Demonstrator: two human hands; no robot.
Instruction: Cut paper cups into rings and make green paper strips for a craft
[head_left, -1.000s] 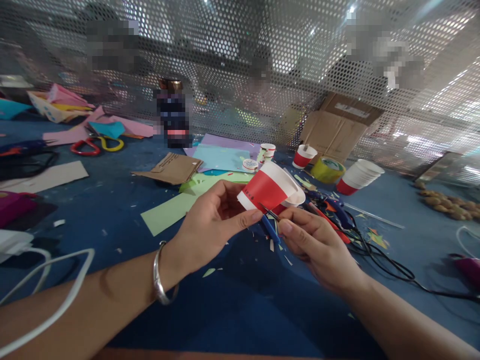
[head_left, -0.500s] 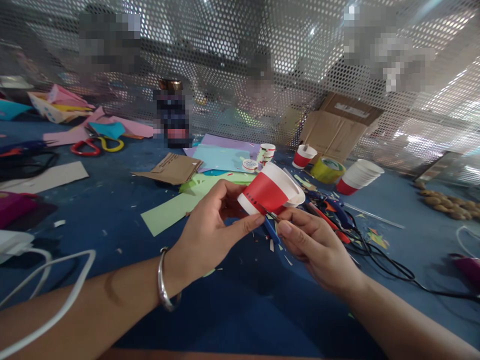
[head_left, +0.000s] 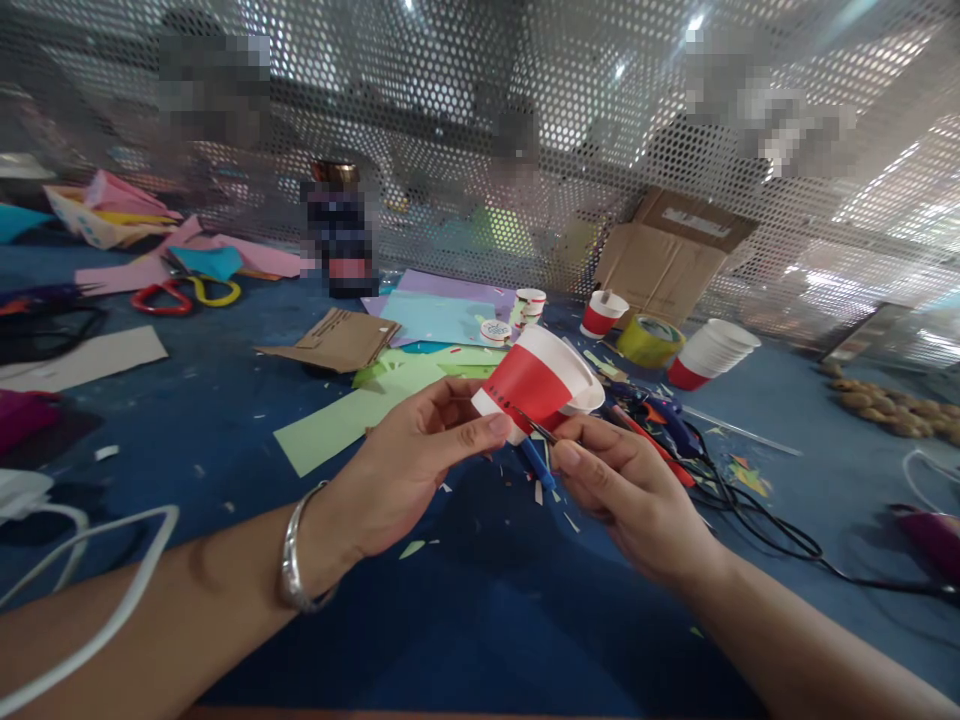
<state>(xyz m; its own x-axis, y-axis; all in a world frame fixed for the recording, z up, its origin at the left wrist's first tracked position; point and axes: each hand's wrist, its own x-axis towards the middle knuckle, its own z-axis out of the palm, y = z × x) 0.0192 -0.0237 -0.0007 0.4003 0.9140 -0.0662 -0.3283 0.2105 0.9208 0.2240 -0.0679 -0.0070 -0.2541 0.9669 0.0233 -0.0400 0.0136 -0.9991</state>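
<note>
A red and white paper cup (head_left: 529,385) is tilted on its side above the table, its mouth to the right. My left hand (head_left: 420,460) is closed on it near the base, thumb at the lower edge. In my right hand (head_left: 626,485), finger and thumb pinch a slim pointed metal tool (head_left: 541,431). Its tip meets the red side near the base, by a row of small dark marks. My fingers hide the rest of the tool, so its exact kind is unclear. Below the cup shows a blue stick-like object (head_left: 537,464).
Behind stand a red and white cup (head_left: 603,314), yellow tape roll (head_left: 649,341), stacked paper cups (head_left: 716,352) and cardboard box (head_left: 660,265). Glue gun (head_left: 679,425) and black cable lie right. Scissors (head_left: 187,293), green paper (head_left: 337,430) and cardboard (head_left: 337,340) lie left. Paper scraps are scattered.
My left hand has shifted slightly left and down along the cup's base, its thumb lower. The cup and the tool in my right hand stay nearly in place; the whole view has drifted slightly.
</note>
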